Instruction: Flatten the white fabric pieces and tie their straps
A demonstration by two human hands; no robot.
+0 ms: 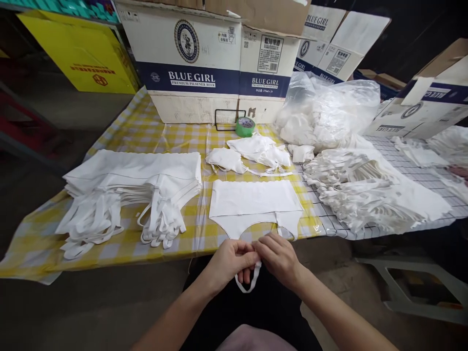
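White garment lies flat near us, probably so its strap reaches our left hand and right hand, whose fingers pinch it together.

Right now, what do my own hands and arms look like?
Your left hand and right hand wear no gloves. Your left forearm and right forearm show no sleeves, watch or bracelet. Some fingers are partly hidden, so I can't rule out rings.
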